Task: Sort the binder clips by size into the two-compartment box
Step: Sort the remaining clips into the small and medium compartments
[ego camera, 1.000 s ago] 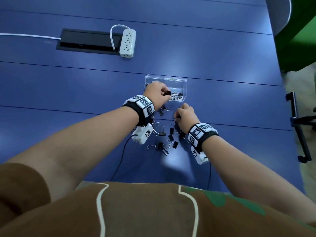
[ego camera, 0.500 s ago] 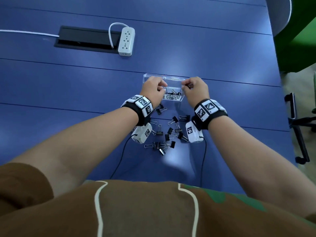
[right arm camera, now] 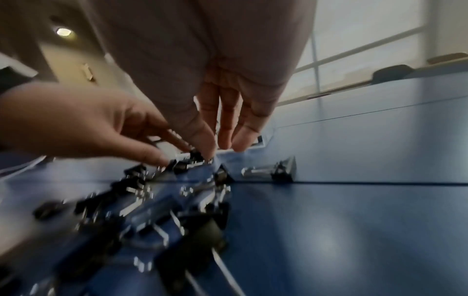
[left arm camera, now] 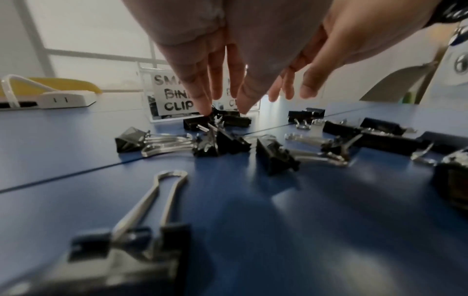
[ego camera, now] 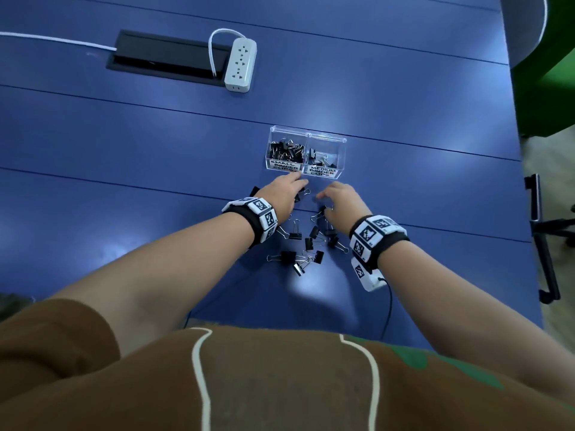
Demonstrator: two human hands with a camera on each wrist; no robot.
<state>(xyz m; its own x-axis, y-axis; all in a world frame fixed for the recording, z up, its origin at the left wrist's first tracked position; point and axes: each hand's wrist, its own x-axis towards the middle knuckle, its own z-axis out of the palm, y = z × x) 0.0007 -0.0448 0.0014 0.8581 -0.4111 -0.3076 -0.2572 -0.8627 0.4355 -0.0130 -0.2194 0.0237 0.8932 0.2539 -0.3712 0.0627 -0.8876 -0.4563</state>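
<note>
The clear two-compartment box (ego camera: 306, 164) stands on the blue table. Its left half, labelled small, holds many black binder clips (ego camera: 286, 150); its right half, labelled medium, holds a few (ego camera: 322, 157). Several loose clips (ego camera: 308, 242) lie scattered in front of the box. My left hand (ego camera: 299, 185) reaches down just before the box. In the left wrist view its straight fingers (left arm camera: 206, 104) and thumb touch a small black clip (left arm camera: 222, 118). My right hand (ego camera: 323, 198) hovers beside it, its thumb (right arm camera: 202, 144) on a clip (right arm camera: 195, 158), holding nothing.
A white power strip (ego camera: 240, 65) and a black cable hatch (ego camera: 165, 57) lie at the far left of the table (ego camera: 420, 126). The table's right edge runs close by, with a black chair frame (ego camera: 547, 241) beyond it. A wrist cable (ego camera: 389, 309) trails toward me.
Both hands have come back from the box to the loose clips in front of it. The box, covered by the hands before, now shows in full.
</note>
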